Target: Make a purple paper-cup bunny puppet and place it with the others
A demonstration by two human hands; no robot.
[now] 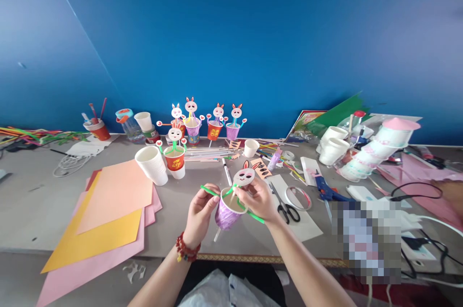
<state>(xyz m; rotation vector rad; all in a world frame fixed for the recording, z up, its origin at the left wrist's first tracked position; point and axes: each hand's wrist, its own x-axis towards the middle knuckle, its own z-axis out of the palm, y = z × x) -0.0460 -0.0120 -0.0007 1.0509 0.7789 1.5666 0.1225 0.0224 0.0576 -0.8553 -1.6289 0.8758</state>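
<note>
Gripping the purple cup [228,218], the left hand [202,210] steadies it; the right hand [258,200] pinches the rabbit face [244,177] low down. Face drawn; the green stems [210,191] look bare-tipped.

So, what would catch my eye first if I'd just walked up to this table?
Likely the rabbit face above the purple cup, between the left hand and right hand. Behind them, rabbit-faced cups stand before a broad blue panel. At right, a tilted stack of cups wears a pink top.
</note>
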